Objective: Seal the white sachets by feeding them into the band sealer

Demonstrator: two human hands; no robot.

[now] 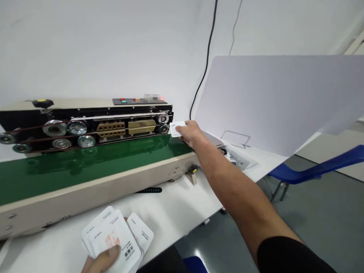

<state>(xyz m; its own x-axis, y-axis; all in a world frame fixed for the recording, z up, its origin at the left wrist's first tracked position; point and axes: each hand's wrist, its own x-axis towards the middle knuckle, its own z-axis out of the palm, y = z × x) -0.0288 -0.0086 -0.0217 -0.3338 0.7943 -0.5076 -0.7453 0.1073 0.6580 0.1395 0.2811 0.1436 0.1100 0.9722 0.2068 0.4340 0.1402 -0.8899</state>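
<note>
My left hand point(99, 263) grips a fanned stack of small white packets point(115, 238) with rounded corners, dark print and a red stamp mark, low over the table. The thumb presses on the top packet; most of the fingers are hidden beneath. With my right arm stretched forward, my right hand point(191, 132) pinches a single white packet point(176, 129) at the right end of a band sealer point(124, 124). That packet's left edge is close beside the sealer's end rollers; whether it touches them I cannot tell. Below it runs the green conveyor belt point(90, 165).
A large white board point(276, 97) leans up at the right, beside a bent wire stand point(236, 138). Clear plastic bags point(241, 160) lie past my forearm. A dark strap point(150, 190) rests under the conveyor's front edge. A blue chair point(317, 169) stands right; a black cable point(210, 44) hangs behind.
</note>
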